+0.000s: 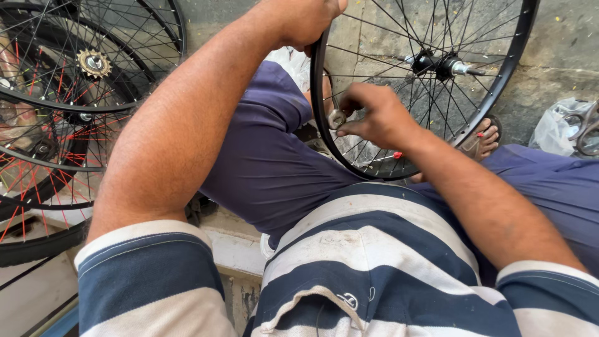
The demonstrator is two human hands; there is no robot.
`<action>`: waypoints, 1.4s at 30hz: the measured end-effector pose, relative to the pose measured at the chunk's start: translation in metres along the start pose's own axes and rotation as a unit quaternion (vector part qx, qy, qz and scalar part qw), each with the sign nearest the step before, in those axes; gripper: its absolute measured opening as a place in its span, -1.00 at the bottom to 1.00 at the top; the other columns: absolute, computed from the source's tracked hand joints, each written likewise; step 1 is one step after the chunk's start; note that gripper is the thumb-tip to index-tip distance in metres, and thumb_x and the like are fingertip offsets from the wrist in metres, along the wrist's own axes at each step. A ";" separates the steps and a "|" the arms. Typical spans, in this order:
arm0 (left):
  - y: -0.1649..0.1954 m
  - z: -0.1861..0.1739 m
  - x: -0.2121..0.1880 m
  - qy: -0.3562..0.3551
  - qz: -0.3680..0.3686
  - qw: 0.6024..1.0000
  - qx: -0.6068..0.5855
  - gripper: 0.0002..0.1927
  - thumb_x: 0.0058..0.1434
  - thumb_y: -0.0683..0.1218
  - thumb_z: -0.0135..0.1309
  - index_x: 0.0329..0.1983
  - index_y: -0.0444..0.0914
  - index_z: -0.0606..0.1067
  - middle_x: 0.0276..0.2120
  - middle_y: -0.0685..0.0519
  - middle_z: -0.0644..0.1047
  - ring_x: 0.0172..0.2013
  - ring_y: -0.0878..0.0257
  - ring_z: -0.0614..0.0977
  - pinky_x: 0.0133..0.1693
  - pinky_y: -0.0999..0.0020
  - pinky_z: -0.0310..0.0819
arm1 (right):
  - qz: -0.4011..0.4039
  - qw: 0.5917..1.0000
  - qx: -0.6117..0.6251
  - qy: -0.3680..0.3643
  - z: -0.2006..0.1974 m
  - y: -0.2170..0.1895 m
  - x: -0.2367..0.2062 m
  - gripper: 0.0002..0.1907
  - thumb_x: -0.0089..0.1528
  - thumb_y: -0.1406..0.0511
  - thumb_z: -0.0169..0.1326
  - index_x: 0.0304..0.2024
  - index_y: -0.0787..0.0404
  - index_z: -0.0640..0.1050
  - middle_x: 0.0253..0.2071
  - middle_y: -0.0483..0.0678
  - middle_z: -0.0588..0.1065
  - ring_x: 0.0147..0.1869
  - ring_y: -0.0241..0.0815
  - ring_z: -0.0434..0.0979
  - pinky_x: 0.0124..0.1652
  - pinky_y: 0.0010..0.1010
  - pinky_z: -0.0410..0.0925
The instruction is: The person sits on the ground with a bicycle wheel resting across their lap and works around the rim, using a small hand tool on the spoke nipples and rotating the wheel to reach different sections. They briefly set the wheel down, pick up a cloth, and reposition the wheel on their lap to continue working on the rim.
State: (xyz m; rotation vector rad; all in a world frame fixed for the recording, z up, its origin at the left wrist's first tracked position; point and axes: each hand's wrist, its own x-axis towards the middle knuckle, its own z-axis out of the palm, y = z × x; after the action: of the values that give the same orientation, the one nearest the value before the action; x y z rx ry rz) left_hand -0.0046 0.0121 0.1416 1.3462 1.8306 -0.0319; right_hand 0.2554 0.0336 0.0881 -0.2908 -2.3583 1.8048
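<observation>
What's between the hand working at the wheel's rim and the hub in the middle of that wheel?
In the head view, only thin black spokes cross the stretch from the right hand to the hub; grey concrete ground shows through them.

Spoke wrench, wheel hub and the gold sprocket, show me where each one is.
spoke wrench (336, 118), head view, its round metal head
wheel hub (437, 63), head view, black centre body
gold sprocket (94, 63), head view, its toothed face

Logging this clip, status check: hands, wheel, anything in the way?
Left hand grips the wheel rim at top. Right hand pinches a small metal tool at the spokes. Other wheels stacked left, apart.
</observation>
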 end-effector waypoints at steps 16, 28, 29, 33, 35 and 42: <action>-0.024 0.015 0.016 0.015 -0.016 0.997 -0.079 -0.51 0.50 0.07 -0.19 -0.30 -0.34 0.60 -0.55 -0.07 0.60 -0.50 0.18 0.70 -0.53 0.28 0.53 | -0.029 0.968 -0.248 0.018 0.012 -0.031 0.006 -0.79 0.06 0.39 0.18 -0.23 0.19 0.56 -0.23 0.03 0.60 -0.09 0.08 0.63 -0.06 -0.09 0.42; -0.026 0.015 0.016 -0.016 -0.083 0.995 -0.051 -0.59 0.45 0.01 -0.12 -0.28 -0.33 0.64 -0.50 -0.15 0.60 -0.56 0.10 0.62 -0.50 0.16 0.43 | -0.013 0.978 -0.206 -0.012 0.012 -0.015 0.002 -0.65 0.13 0.21 0.33 -0.13 0.24 0.55 -0.34 0.04 0.60 -0.25 0.07 0.63 -0.21 -0.15 0.42; -0.026 0.014 0.015 -0.003 -0.067 0.995 -0.074 -0.59 0.44 0.01 -0.13 -0.28 -0.32 0.64 -0.50 -0.11 0.62 -0.54 0.17 0.64 -0.49 0.21 0.49 | -0.030 0.965 -0.262 -0.009 0.017 -0.016 0.003 -0.68 0.12 0.24 0.30 -0.11 0.20 0.58 -0.35 0.03 0.60 -0.25 0.07 0.63 -0.20 -0.15 0.42; -0.025 0.012 0.011 0.010 0.001 0.998 -0.062 -0.65 0.42 -0.02 -0.10 -0.24 -0.31 0.62 -0.48 -0.09 0.63 -0.48 0.22 0.69 -0.44 0.26 0.60 | 0.005 0.947 -0.304 -0.109 0.003 -0.018 0.013 -0.54 -0.04 0.16 0.31 -0.10 0.15 0.63 -0.27 0.06 0.62 -0.28 0.10 0.64 -0.24 -0.12 0.44; -0.023 0.010 0.010 0.018 -0.020 0.995 -0.096 -0.65 0.43 -0.01 -0.10 -0.23 -0.31 0.61 -0.48 -0.07 0.64 -0.46 0.23 0.71 -0.41 0.27 0.62 | 0.003 0.980 -0.122 -0.159 -0.016 -0.017 0.018 -0.52 0.12 0.15 0.29 0.03 0.22 0.58 -0.15 0.08 0.60 -0.14 0.09 0.62 -0.16 -0.15 0.43; -0.011 0.004 -0.001 0.035 -0.074 0.992 -0.100 -0.59 0.45 0.05 -0.15 -0.20 -0.31 0.59 -0.47 -0.09 0.64 -0.44 0.24 0.73 -0.38 0.29 0.65 | -0.207 0.911 -0.356 0.016 0.006 -0.033 0.004 -0.86 0.26 0.36 0.26 -0.20 0.23 0.55 -0.09 0.04 0.63 -0.10 -0.04 0.64 0.04 -0.17 0.47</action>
State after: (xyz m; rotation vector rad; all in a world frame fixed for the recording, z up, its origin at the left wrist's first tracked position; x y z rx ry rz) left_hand -0.0104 0.0044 0.1351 1.0837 1.9333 0.1193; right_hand 0.2477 0.0206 0.1182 0.1050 -2.6958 0.7111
